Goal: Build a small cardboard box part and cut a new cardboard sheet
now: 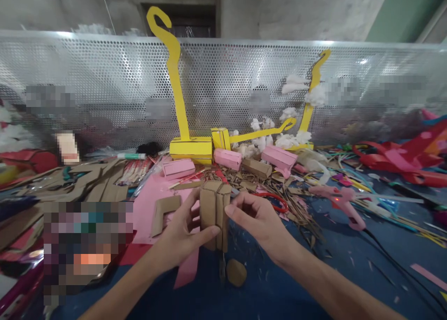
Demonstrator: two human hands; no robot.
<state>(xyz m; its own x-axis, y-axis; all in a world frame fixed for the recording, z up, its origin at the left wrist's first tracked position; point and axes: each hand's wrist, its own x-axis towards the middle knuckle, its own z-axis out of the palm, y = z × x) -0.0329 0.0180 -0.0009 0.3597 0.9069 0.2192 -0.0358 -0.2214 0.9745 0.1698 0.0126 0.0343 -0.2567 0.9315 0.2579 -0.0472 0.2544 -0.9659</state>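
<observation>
Hands [179, 234] [263, 224] hold cardboard [208, 208] over a blue table [256, 296] facing perforated metal [104, 69].

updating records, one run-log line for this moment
left hand: holds cardboard box | right hand: at box's right edge | glue gun: right of hands

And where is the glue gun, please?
In the head view, the glue gun sits right of the right hand, on the table, beside the cardboard scraps.

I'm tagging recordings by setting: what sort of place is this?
Probably a craft worktable, though home or workshop isn't clear: a pink glue gun, a heap of cardboard offcuts, and a cardboard block in the left hand show it.
</observation>
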